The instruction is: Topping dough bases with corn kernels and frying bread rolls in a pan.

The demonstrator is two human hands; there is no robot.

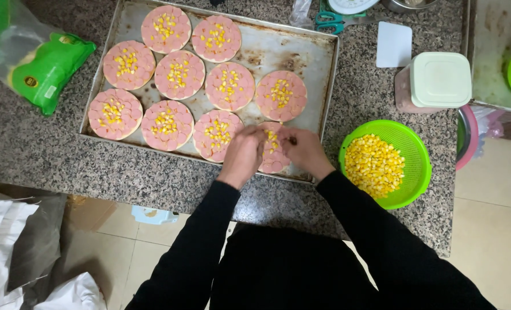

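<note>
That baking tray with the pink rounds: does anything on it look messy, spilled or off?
Nothing spilled. The metal tray is stained with brown patches on its bare right part. The corn-topped rounds lie in tidy rows, and both hands, left hand and right hand, cover the last one.

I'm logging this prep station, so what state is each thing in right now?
Left hand: fingers pinched over the front pizza round.
Right hand: same, beside it.
Front pizza round: partly covered by the hands.
Baking tray: right end bare.
Green colander: holds corn.
Lidded container: closed.
Green bag: lying flat.
</note>
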